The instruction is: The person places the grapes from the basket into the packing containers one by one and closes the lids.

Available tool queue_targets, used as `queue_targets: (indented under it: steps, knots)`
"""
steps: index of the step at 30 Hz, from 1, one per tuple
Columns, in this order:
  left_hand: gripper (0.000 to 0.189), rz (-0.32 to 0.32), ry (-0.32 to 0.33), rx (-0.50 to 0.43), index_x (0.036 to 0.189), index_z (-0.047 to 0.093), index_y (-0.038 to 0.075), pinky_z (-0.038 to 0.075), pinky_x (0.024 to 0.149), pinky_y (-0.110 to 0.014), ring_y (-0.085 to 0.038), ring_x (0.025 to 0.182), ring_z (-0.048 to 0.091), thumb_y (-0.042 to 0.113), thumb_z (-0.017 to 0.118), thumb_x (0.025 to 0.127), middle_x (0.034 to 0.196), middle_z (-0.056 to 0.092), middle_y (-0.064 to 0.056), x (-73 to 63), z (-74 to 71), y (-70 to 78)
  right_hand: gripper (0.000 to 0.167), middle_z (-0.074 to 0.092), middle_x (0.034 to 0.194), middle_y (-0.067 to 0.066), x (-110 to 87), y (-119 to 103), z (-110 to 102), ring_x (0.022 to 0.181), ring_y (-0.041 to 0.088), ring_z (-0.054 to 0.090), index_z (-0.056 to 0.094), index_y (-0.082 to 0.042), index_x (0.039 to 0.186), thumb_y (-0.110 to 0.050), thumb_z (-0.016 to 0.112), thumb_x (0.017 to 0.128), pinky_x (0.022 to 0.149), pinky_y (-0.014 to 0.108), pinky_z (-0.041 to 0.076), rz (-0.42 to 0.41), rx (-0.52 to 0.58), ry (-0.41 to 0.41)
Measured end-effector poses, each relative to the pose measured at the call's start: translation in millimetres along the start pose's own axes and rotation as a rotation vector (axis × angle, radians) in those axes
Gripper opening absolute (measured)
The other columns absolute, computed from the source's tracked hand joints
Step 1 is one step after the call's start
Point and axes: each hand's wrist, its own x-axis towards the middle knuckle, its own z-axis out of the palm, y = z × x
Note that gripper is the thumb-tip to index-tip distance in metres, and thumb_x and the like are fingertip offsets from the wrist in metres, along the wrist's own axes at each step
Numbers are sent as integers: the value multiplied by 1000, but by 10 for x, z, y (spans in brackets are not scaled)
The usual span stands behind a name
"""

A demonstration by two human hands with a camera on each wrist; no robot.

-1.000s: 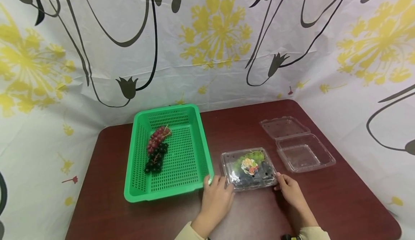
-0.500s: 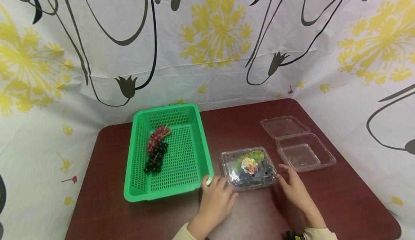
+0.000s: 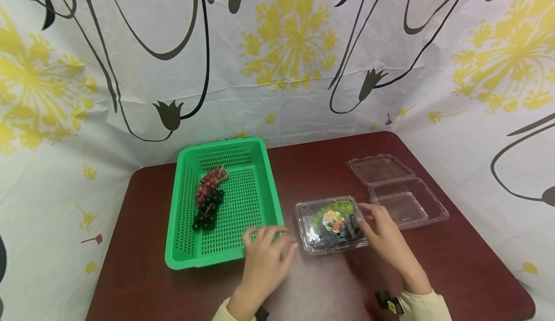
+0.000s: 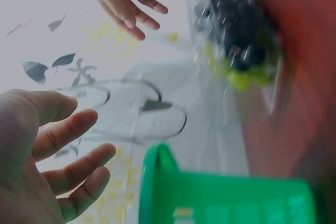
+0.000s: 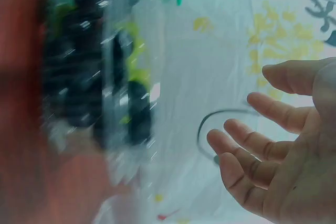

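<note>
Left hand (image 3: 266,257) has drifted over the edge of the green basket (image 3: 208,260), right hand (image 3: 383,234) up alongside the grape clamshell (image 3: 318,232); both, fingers loosely spread, hold nothing. The clamshell stays right of the basket.

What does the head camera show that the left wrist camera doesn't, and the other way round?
Only the head view shows the bunches of round red grapes and shiny black grapes, plus the cream cloth sleeves. Only the left wrist view shows the palm side of the left hand. Both share the green plastic basket, the closed clear plastic box of fruit, the right hand and the reddish-brown table.
</note>
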Motion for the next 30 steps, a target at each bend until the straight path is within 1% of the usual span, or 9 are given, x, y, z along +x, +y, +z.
queue_targets:
  steps: [5,8,11,14,19,23,25,28,30]
  knots:
    - [11,-98,53,-9,83,72,22,31,89,-51,-20,92,60,28,79,76,95,69,1,-27,-208,-227,38,53,122,21,184,-212,32,105,36,59,51,0,132,-11,58,96,83,53,49,-47,4,-37]
    - [13,-168,86,8,83,73,20,29,87,-52,-22,89,59,24,81,74,93,68,-1,-63,-331,-392,40,51,127,19,304,-350,61,106,34,58,50,-4,133,-15,58,96,80,49,50,-72,-25,-68]
    - [14,-242,120,17,84,73,17,27,86,-56,-24,86,57,20,82,74,92,68,-4,-105,-469,-556,41,49,131,16,420,-505,91,108,32,58,49,-8,135,-18,59,96,79,48,50,-119,-57,-89]
    - [14,-329,150,25,86,73,14,25,86,-59,-28,85,55,17,81,75,92,67,-7,-158,-609,-716,43,49,132,15,545,-687,117,107,31,59,49,-9,136,-21,60,96,79,48,50,-184,-85,-96]
    - [10,-488,185,58,89,73,10,22,81,-57,-34,84,51,16,77,81,95,66,-15,-264,-807,-947,44,51,131,15,771,-995,174,103,32,61,50,-10,135,-24,61,95,81,48,50,-286,-119,-113]
    - [14,-614,193,83,93,72,6,21,81,-56,-35,84,47,17,74,84,98,64,-18,-359,-911,-1077,44,51,130,14,943,-1164,260,97,31,62,50,-12,135,-25,62,95,77,45,51,-335,-132,-146]
    - [18,-684,181,93,96,71,5,21,84,-57,-36,86,47,20,73,86,99,63,-20,-404,-949,-1130,44,51,129,13,1025,-1227,319,94,30,62,49,-12,135,-26,61,95,76,44,51,-347,-133,-172]
    - [24,-775,145,119,100,70,5,22,86,-59,-39,90,48,26,70,88,101,62,-22,-472,-977,-1204,45,51,130,13,1129,-1329,416,96,29,62,49,-12,136,-27,61,95,78,45,51,-358,-142,-219]
    - [29,-837,101,133,104,68,6,23,88,-59,-40,93,49,31,67,90,104,62,-23,-513,-980,-1235,46,50,132,13,1177,-1398,482,97,28,62,48,-12,136,-29,61,95,79,44,51,-367,-162,-254]
